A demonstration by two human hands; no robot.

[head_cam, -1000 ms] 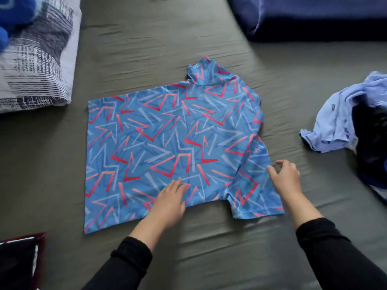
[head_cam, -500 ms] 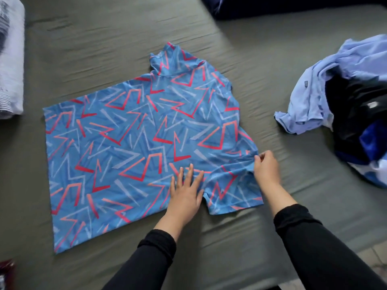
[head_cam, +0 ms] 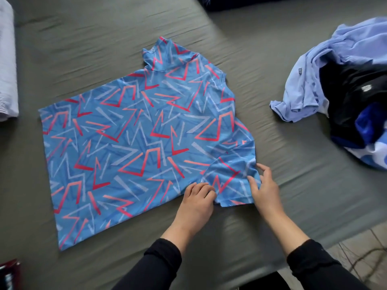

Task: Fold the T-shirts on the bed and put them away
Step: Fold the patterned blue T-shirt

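A blue T-shirt [head_cam: 134, 147] with red and pale zigzag marks lies spread flat on the grey-green bed sheet [head_cam: 100, 49], collar toward the far side. Its near sleeve [head_cam: 232, 174] lies by the bed's front edge. My left hand [head_cam: 196, 203] sits at the armpit of that sleeve, fingers curled into the fabric. My right hand [head_cam: 265, 186] pinches the sleeve's outer edge, thumb on top of the cloth, and the sleeve is bunched there.
A loose pile of clothes lies at the right: a light blue shirt [head_cam: 314, 80] over black and dark blue garments [head_cam: 354, 105]. A striped pillow [head_cam: 6, 80] is at the left edge. A dark red object [head_cam: 8, 275] shows bottom left, floor [head_cam: 366, 248] bottom right.
My left hand went from flat on the shirt to curled at the sleeve's armpit. My right hand slid inward along the sleeve and now bunches its edge. The view shifted slightly.
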